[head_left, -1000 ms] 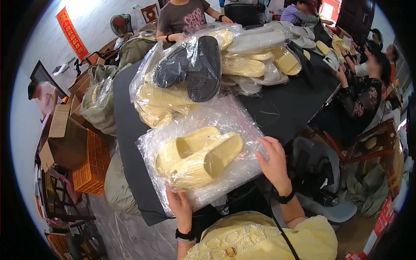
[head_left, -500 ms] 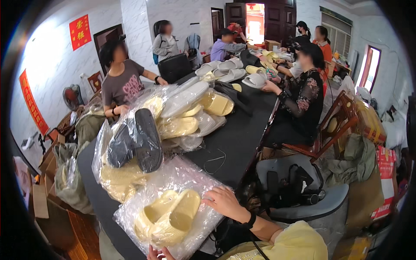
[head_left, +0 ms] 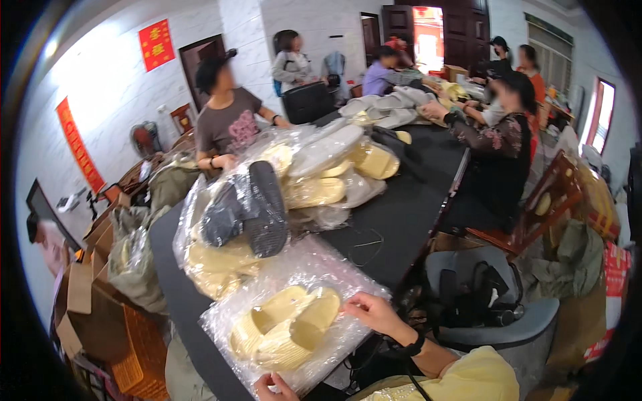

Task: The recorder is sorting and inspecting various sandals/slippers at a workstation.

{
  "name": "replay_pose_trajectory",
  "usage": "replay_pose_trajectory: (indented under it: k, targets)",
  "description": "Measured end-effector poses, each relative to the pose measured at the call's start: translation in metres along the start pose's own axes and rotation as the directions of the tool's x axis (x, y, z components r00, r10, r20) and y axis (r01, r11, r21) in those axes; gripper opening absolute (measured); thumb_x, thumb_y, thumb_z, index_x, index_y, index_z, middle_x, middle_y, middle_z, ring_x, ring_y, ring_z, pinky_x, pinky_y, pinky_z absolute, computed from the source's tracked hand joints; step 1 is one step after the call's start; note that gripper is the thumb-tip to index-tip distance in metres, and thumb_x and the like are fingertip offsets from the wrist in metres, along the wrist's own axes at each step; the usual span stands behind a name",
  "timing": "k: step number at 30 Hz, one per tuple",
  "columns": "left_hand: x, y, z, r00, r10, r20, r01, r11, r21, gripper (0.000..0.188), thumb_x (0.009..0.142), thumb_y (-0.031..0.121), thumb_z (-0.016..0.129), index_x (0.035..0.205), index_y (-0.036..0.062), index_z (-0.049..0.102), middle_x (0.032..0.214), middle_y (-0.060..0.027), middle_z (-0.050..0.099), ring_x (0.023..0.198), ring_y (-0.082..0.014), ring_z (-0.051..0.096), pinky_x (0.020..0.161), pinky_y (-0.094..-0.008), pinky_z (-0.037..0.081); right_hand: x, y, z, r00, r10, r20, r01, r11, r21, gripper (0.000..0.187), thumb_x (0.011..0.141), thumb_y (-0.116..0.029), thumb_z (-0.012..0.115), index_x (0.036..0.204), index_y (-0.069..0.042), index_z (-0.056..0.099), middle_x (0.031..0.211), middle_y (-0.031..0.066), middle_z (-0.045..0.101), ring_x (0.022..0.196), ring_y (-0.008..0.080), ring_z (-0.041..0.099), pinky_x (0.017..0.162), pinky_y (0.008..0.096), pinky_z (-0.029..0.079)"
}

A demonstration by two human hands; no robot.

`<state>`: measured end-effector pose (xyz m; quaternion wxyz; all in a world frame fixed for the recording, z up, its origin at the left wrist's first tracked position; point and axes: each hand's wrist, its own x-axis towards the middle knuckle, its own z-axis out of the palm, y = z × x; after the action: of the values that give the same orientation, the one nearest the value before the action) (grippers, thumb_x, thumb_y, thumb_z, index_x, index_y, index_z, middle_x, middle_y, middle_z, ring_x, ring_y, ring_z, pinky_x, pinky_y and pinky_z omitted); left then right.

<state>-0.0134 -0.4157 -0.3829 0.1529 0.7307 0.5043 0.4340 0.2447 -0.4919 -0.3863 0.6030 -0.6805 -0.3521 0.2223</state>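
A pair of pale yellow slippers (head_left: 289, 329) lies on clear plastic bags (head_left: 358, 281) at the table's near end, with shiny film over it. My right hand (head_left: 378, 315) is at the right side of the pair, its fingers bent and pinched on the plastic. At the near edge, my left hand (head_left: 274, 387) is partly cut off by the frame, with thumb and fingers closed at the film's edge. Just beyond lies a heap of bagged slippers, with a dark pair (head_left: 267, 210) on top and yellow (head_left: 317, 192) and white ones (head_left: 328, 150) behind.
The dark table (head_left: 428, 180) runs away from me, with a loose thread (head_left: 370, 242) on it. Co-workers stand or sit around it, one at the left (head_left: 231, 123), one at the right (head_left: 501, 140). A grey chair (head_left: 495, 327) holds a black bag. Cardboard boxes (head_left: 93, 314) stand at left.
The view has swung left, so everything sits farther right in the picture. My right hand's fingers have curled in beside the yellow slippers. Another person has come into view at the far left.
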Motion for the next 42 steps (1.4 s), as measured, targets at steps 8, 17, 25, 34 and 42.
replay_pose_trajectory:
  k: [8,17,25,34,42]
  targets:
    - [0.003,0.006,-0.001,0.999,-0.039,0.020,0.039,0.999,0.012,0.020,0.088,0.020,0.060,0.091,0.0004,0.059,0.074,-0.0129,0.057,0.064,-0.0248,0.054,0.062,-0.0338,0.043,-0.003,0.007,0.012,0.988,-0.001,0.153,0.022,0.990,-0.138,0.027,0.085,-0.029,0.065,0.103,-0.010,0.066,0.079,0.0011,0.068,0.051,0.0094,0.050,0.050,0.0254,0.042]
    - [0.006,-0.001,0.009,1.000,0.001,-0.002,-0.001,0.995,0.098,0.017,0.089,0.017,0.057,0.091,0.0007,0.058,0.074,-0.0134,0.057,0.065,-0.0263,0.054,0.062,-0.0351,0.043,-0.004,0.022,0.013,0.988,0.028,0.152,0.013,0.965,-0.260,0.027,0.087,-0.031,0.061,0.105,-0.012,0.066,0.085,0.0063,0.068,0.053,0.0152,0.055,0.055,0.0297,0.047]
    - [0.005,-0.038,-0.031,0.980,-0.149,0.134,0.183,0.937,-0.296,0.018,0.098,0.015,0.041,0.096,-0.0008,0.048,0.081,-0.0119,0.058,0.067,-0.0185,0.055,0.062,-0.0290,0.044,-0.002,0.025,0.018,0.995,0.056,0.086,-0.050,0.996,-0.074,0.020,0.091,-0.021,0.056,0.101,-0.007,0.065,0.082,0.0034,0.068,0.055,0.0096,0.053,0.054,0.0255,0.045]
    - [-0.001,-0.058,-0.062,0.838,-0.412,0.358,0.542,0.710,-0.449,0.013,0.096,0.017,0.045,0.100,0.0049,0.047,0.068,-0.0013,0.048,0.056,-0.0094,0.047,0.053,-0.0228,0.042,-0.001,0.034,0.009,0.974,0.053,0.218,-0.018,0.987,-0.158,0.021,0.091,-0.022,0.056,0.099,-0.005,0.064,0.078,0.0026,0.066,0.061,0.0090,0.056,0.056,0.0262,0.045]
    - [-0.001,-0.077,-0.048,0.912,-0.344,0.222,0.398,0.875,-0.277,0.035,0.092,0.012,0.051,0.120,-0.0057,0.042,0.107,-0.0185,0.056,0.093,-0.0255,0.056,0.082,-0.0339,0.046,-0.002,0.000,-0.008,0.975,0.164,0.149,-0.176,0.982,0.068,0.021,0.089,-0.018,0.059,0.103,-0.004,0.065,0.079,-0.0025,0.063,0.056,0.0028,0.045,0.050,0.0189,0.038]
